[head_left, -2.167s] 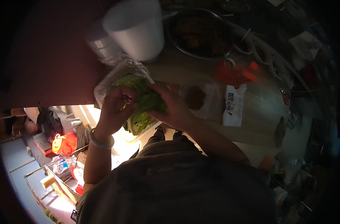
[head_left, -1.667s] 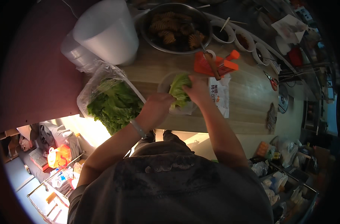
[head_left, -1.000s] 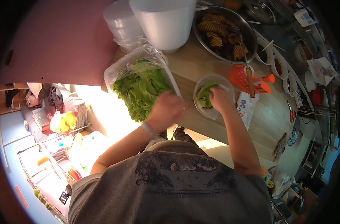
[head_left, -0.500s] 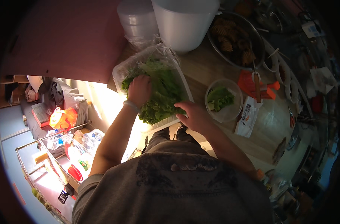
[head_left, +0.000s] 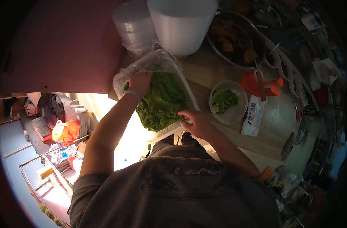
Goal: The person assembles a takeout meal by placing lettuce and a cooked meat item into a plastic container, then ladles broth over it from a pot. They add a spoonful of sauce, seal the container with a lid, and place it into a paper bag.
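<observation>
A clear plastic tray (head_left: 193, 95) full of green leaf lettuce (head_left: 164, 93) lies at the table's near left edge. Thin plastic wrap (head_left: 152, 60) is bunched over its far end. My left hand (head_left: 140, 83) reaches into the tray at the far left, under the edge of the wrap; its fingers are hidden among leaves and film. By the tray's near right side is my right hand (head_left: 197, 123), thumb and forefinger apart at the lettuce's edge. Right of it, a round clear container (head_left: 240, 111) holds a few lettuce leaves (head_left: 224, 100).
Stacked clear lids (head_left: 133, 24) and a tall white tub (head_left: 183, 28) stand behind the tray. A metal bowl of browned food (head_left: 230, 38), an orange holder (head_left: 250, 83), a white packet (head_left: 253, 116) and scissors (head_left: 297, 111) are to the right. A wire rack (head_left: 44, 178) stands at lower left.
My left hand has pushed farther into the tray, beneath the wrap, which now rises over it. My right hand has shifted slightly down, its thumb and forefinger more apart. The view has moved slightly.
</observation>
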Motion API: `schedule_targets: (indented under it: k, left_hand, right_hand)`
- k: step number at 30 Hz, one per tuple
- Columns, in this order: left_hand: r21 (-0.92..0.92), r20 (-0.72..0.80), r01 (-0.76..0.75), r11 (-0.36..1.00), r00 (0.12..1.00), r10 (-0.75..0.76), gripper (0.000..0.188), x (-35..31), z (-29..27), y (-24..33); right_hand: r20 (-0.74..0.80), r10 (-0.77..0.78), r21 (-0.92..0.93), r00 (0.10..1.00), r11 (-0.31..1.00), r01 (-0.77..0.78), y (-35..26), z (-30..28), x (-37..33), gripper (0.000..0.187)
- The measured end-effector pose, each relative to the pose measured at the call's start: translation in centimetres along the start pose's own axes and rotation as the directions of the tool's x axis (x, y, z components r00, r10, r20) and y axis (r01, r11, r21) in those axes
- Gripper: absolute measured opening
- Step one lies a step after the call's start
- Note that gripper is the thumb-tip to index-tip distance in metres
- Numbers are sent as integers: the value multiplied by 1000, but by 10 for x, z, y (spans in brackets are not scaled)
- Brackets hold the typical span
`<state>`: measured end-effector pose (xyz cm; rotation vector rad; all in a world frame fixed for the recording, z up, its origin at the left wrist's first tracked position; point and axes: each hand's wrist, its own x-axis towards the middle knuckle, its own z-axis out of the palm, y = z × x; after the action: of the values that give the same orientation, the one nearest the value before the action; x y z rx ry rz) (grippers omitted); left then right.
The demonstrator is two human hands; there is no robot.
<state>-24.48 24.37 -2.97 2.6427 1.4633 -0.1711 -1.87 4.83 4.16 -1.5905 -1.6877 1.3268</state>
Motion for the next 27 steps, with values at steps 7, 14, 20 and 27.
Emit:
schedule_targets:
  k: [7, 14, 20, 27]
  left_hand:
    - [-32, 12, -130, 991, 991, 130, 21, -4, -24, -2]
    - [31, -303, -424, 905, 859, 413, 23, -58, -96, -2]
    - [-441, -70, -183, 879, 983, 170, 29, -32, -56, -1]
    - [-17, 25, -49, 999, 998, 49, 48, 3, -7, 7]
  right_hand:
    - [14, -15, 3, 1000, 1000, 15, -11, -6, 2, 35]
    - [-172, -173, 13, 970, 984, 178, -20, -22, 10, 48]
    - [-87, -204, -167, 975, 968, 188, -25, -15, 29, 54]
    - [10, -112, -83, 994, 990, 112, -14, 0, 11, 49]
